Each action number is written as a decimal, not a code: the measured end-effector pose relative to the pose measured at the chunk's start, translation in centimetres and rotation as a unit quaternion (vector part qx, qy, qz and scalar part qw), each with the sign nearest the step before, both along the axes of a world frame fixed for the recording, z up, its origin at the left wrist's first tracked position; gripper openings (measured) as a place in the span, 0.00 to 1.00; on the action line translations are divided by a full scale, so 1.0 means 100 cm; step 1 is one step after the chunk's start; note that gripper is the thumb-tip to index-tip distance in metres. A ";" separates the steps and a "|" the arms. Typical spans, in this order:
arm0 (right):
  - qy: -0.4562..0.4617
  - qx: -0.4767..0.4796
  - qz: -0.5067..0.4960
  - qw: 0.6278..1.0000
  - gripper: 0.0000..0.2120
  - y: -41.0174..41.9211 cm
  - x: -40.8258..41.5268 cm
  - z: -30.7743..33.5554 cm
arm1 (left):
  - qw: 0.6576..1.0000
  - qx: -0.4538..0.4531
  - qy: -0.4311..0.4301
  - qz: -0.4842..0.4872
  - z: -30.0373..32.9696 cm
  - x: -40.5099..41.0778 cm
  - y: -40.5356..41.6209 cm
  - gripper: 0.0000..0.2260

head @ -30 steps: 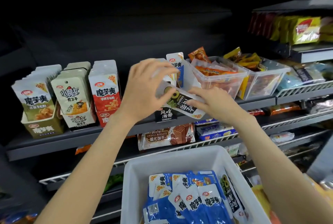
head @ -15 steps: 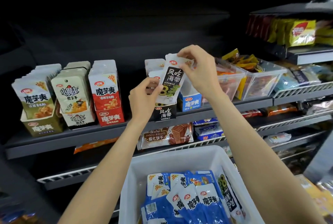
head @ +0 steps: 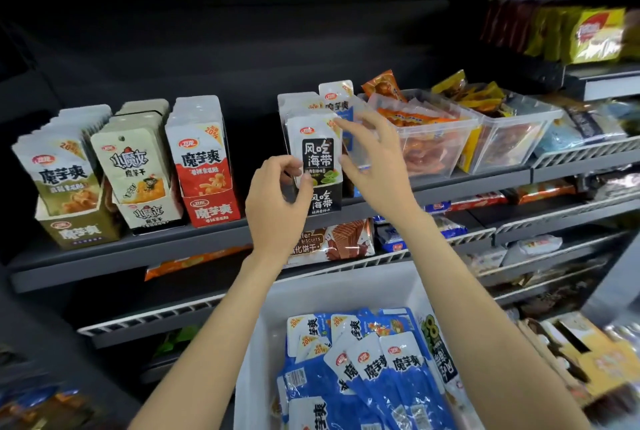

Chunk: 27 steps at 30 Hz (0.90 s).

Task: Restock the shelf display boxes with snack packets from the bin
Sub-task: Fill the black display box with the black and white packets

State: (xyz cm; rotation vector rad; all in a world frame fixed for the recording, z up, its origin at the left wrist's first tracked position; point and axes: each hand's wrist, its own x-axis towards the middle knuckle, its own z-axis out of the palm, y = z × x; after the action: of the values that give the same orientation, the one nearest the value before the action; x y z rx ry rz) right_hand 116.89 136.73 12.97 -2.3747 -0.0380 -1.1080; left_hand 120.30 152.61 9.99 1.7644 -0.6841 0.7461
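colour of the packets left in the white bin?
Mostly blue with white tops, clearest in the head view.

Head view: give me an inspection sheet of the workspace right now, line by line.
Surface: dark shelf, display boxes in a row.
Job's things: black seaweed packet upright in black display box; white bin below holds blue packets.
Clutter: clear tubs of orange snacks to the right; wafer pack on the lower shelf.
Hands: left hand pinching the packet's lower left edge; right hand open beside it.
Cables: nothing seen.
Surroundings: more stocked shelves at right.
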 end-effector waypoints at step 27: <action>0.570 0.092 -0.157 0.801 0.19 0.006 -0.182 -0.199 | 0.746 0.261 0.566 -0.234 -0.195 -0.109 -0.079 0.15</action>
State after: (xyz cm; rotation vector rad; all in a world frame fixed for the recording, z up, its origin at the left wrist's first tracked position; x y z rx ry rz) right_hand 98.69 137.30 -6.98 -2.5098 0.8558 0.3577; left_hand 109.42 144.68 -9.47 1.9847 -0.4227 -0.9533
